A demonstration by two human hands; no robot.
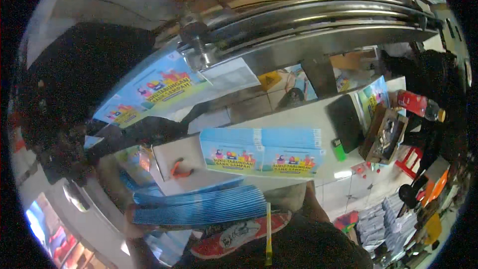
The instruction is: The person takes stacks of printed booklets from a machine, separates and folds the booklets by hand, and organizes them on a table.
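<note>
A thick, fanned stack of blue printed sheets [199, 205] is held in front of my body, with its layered edges toward me. My left hand [130, 219], dim and partly hidden, is closed around the left end of this stack. My right hand [293, 195] is a blurred, shadowed shape just past the right end, by the table's near edge; its fingers cannot be made out. Beyond the stack, overlapping blue printed covers [261, 154] with colourful cartoon pictures lie on the white table [298, 119]. An orange-and-black hand tool [182, 168] rests to their left.
A metal-railed machine [298, 17] spans the far side, with a large printed sheet [159, 89] at its left end. A green box-like item [339, 150], a wooden tray [372, 139] of metal pieces and a red-labelled bottle [420, 105] are at right. Grey bundles [388, 221] lie lower right.
</note>
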